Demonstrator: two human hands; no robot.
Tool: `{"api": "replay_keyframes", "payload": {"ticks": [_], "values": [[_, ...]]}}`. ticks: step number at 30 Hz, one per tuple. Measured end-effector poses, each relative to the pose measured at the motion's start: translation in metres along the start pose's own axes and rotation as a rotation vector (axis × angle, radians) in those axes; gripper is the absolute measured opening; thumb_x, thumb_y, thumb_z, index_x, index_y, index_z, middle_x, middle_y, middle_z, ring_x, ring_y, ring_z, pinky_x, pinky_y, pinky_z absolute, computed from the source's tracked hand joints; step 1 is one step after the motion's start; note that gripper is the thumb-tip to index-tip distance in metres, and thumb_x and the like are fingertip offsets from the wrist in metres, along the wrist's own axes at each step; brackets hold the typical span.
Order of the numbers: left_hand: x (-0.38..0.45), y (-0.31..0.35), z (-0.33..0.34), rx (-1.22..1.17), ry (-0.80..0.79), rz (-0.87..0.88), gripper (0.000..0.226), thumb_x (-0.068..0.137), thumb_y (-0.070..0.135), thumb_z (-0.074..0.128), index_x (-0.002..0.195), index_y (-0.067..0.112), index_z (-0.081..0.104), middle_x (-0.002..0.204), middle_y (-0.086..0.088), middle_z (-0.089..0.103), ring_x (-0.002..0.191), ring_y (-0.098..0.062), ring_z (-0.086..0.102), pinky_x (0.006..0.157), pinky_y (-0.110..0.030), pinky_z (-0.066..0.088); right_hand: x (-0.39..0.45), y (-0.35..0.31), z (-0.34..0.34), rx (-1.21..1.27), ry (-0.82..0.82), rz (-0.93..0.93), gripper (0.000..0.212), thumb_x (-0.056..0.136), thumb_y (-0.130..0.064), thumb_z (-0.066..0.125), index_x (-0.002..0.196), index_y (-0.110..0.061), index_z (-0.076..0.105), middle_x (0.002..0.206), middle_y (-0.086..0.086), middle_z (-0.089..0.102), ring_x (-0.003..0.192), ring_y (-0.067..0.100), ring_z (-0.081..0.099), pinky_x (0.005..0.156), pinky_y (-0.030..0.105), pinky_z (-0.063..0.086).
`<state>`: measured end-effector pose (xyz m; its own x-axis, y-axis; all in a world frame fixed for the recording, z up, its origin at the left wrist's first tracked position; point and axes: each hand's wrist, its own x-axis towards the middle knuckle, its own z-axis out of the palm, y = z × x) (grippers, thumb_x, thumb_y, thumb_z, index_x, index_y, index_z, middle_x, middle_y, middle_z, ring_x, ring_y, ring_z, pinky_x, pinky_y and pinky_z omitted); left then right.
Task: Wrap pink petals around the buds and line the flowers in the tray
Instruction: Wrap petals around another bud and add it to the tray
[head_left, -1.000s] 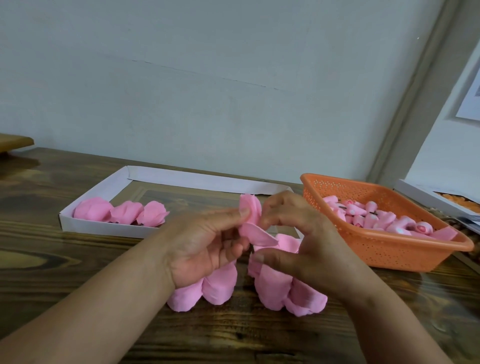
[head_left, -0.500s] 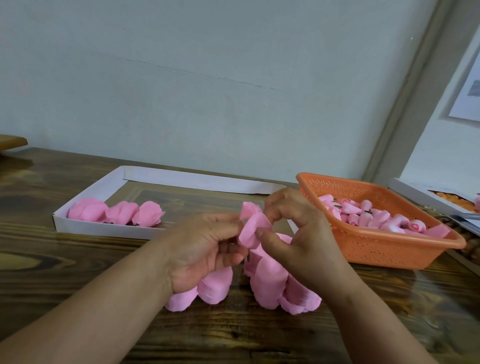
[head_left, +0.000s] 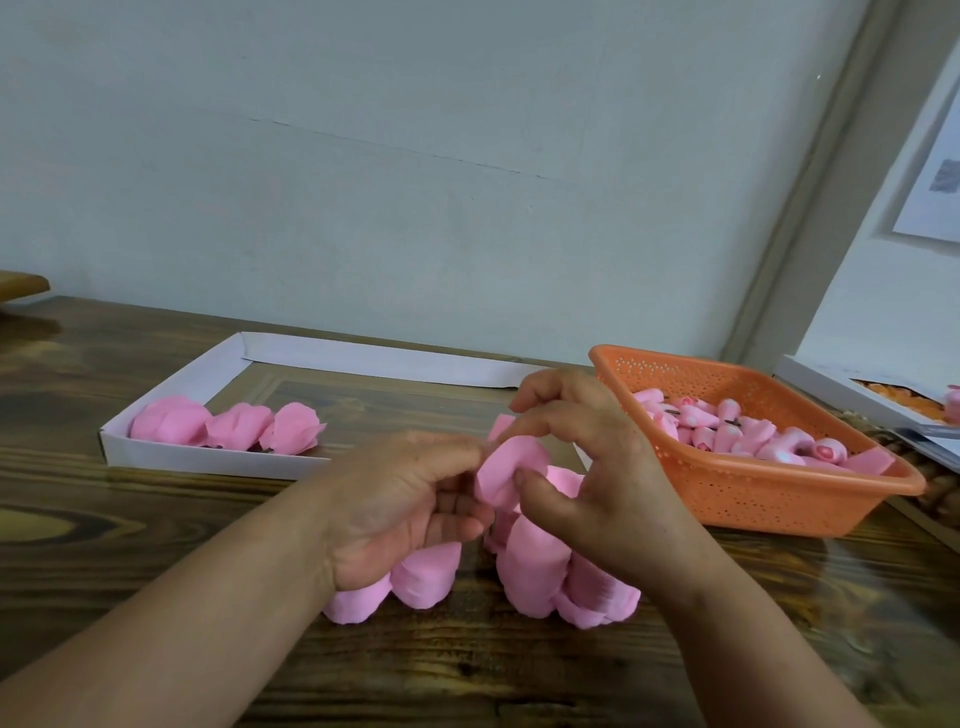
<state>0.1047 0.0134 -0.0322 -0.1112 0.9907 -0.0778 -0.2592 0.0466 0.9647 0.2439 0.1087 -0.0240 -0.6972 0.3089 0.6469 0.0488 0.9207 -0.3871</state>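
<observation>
While your left hand (head_left: 410, 499) pinches the half-wrapped pink paper flower (head_left: 511, 470) at frame centre to steady it, your right hand (head_left: 597, 467) curls a petal round it above the loose pink paper petals (head_left: 535, 571)

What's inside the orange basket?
The orange basket holds a pile of small pink buds, some with darker pink tips. Its near wall hides the bottom, so how many lie underneath cannot be seen.

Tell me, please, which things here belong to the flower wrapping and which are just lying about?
Job:
pink petal, pinched by both hands
loose pink petals
orange plastic basket of buds
white cardboard tray, three finished flowers

Lying about:
white box at right
wall paper
</observation>
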Motion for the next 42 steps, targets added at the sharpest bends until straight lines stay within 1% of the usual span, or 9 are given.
{"api": "replay_keyframes", "payload": {"ticks": [3, 6, 11, 18, 23, 28, 35, 39, 42], "values": [[-0.0013, 0.001, -0.003, -0.053, -0.057, 0.032, 0.029, 0.069, 0.039, 0.076, 0.084, 0.014, 0.078, 0.074, -0.006, 0.065, 0.06, -0.01, 0.059, 0.054, -0.018, 0.052, 0.0008, 0.0009, -0.0011, -0.041, 0.038, -0.007, 0.019, 0.066, -0.007, 0.061, 0.083, -0.012, 0.068, 0.101, -0.005, 0.056, 0.102, 0.009, 0.052, 0.099, 0.012, 0.028], [-0.0028, -0.0005, -0.0025, -0.012, -0.106, 0.059, 0.03, 0.067, 0.029, 0.081, 0.091, 0.011, 0.078, 0.076, -0.002, 0.067, 0.063, -0.006, 0.059, 0.058, -0.016, 0.052, 0.001, 0.0019, -0.0019, -0.07, 0.053, -0.017, 0.018, 0.066, -0.005, 0.062, 0.083, -0.01, 0.067, 0.1, -0.001, 0.057, 0.101, 0.014, 0.055, 0.098, 0.004, 0.021], [-0.0005, -0.0033, -0.0021, -0.021, -0.012, 0.065, 0.021, 0.07, 0.019, 0.067, 0.085, 0.012, 0.079, 0.072, -0.002, 0.067, 0.058, -0.006, 0.057, 0.053, -0.015, 0.05, 0.0014, 0.0023, -0.0011, -0.048, 0.081, -0.078, 0.022, 0.066, -0.002, 0.065, 0.087, -0.009, 0.066, 0.098, -0.001, 0.057, 0.096, 0.01, 0.054, 0.096, 0.004, 0.025], [-0.0021, 0.0008, -0.002, -0.098, -0.063, 0.067, 0.018, 0.075, 0.019, 0.061, 0.075, 0.014, 0.078, 0.065, -0.002, 0.06, 0.055, -0.006, 0.052, 0.05, -0.014, 0.049, 0.002, 0.0065, -0.0036, 0.045, 0.128, -0.101, 0.021, 0.065, 0.002, 0.069, 0.081, -0.004, 0.056, 0.092, 0.008, 0.058, 0.09, 0.015, 0.054, 0.093, -0.001, 0.023], [-0.003, 0.002, -0.003, -0.14, -0.104, 0.05, 0.018, 0.075, 0.019, 0.061, 0.077, 0.011, 0.077, 0.064, -0.004, 0.059, 0.055, -0.007, 0.054, 0.049, -0.015, 0.05, 0.001, 0.0076, -0.0055, 0.064, 0.138, -0.095, 0.017, 0.066, -0.006, 0.072, 0.077, -0.007, 0.059, 0.095, 0.006, 0.058, 0.095, 0.006, 0.054, 0.093, 0.002, 0.026], [-0.0029, 0.0023, -0.0032, -0.168, -0.123, 0.064, 0.019, 0.076, 0.017, 0.06, 0.081, 0.01, 0.077, 0.069, -0.006, 0.062, 0.055, -0.008, 0.055, 0.049, -0.016, 0.051, -0.0001, 0.0039, -0.0079, 0.095, 0.109, -0.164, 0.026, 0.069, -0.002, 0.072, 0.092, -0.009, 0.063, 0.102, 0.007, 0.057, 0.101, 0.007, 0.053, 0.091, 0.01, 0.034], [-0.0022, 0.0018, -0.005, -0.154, -0.133, 0.069, 0.021, 0.075, 0.018, 0.061, 0.087, 0.008, 0.077, 0.071, -0.006, 0.06, 0.057, -0.008, 0.054, 0.05, -0.016, 0.051, -0.0003, 0.0021, -0.0082, 0.053, 0.152, -0.163, 0.019, 0.074, -0.021, 0.066, 0.083, -0.005, 0.065, 0.082, -0.01, 0.056, 0.075, 0.01, 0.055, 0.091, 0.002, 0.03], [-0.0017, 0.0012, -0.0048, -0.146, -0.137, 0.069, 0.025, 0.074, 0.019, 0.063, 0.091, 0.007, 0.077, 0.07, -0.006, 0.057, 0.057, -0.008, 0.053, 0.05, -0.015, 0.051, -0.0008, 0.0032, -0.008, 0.192, 0.169, -0.08, 0.01, 0.071, -0.012, 0.073, 0.075, -0.01, 0.065, 0.074, -0.004, 0.061, 0.071, 0.012, 0.058, 0.087, 0.002, 0.034], [-0.0023, 0.0012, -0.0037, -0.136, -0.14, 0.07, 0.022, 0.074, 0.018, 0.062, 0.087, 0.01, 0.077, 0.066, -0.005, 0.056, 0.055, -0.008, 0.054, 0.049, -0.015, 0.05, -0.0002, 0.005, -0.0088, 0.312, 0.168, 0.012, 0.01, 0.073, -0.007, 0.067, 0.068, -0.016, 0.064, 0.069, -0.002, 0.063, 0.07, 0.014, 0.06, 0.079, 0.006, 0.041]]}}
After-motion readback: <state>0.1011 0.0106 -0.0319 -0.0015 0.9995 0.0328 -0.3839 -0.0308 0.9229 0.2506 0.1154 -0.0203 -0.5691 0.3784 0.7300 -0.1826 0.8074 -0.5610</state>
